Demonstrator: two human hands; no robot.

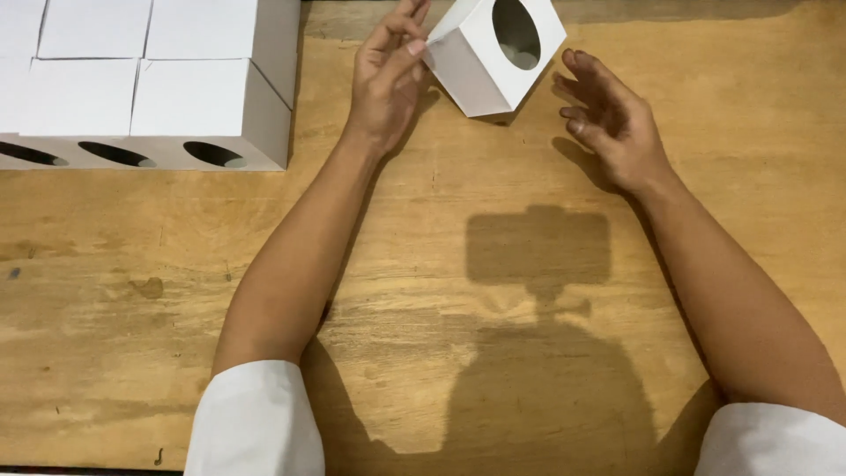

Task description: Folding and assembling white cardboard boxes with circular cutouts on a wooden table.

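At top centre the white box (493,57) stood tilted on one corner, oval window facing up-right, its flap pinched in the left hand (388,75)'s grip, the right hand (612,119) spread open beside it above the worn wooden desk (423,291).

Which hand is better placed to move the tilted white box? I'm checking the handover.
Probably the left hand: its fingers already pinch a flap of the white box, while the right hand is open beside it.
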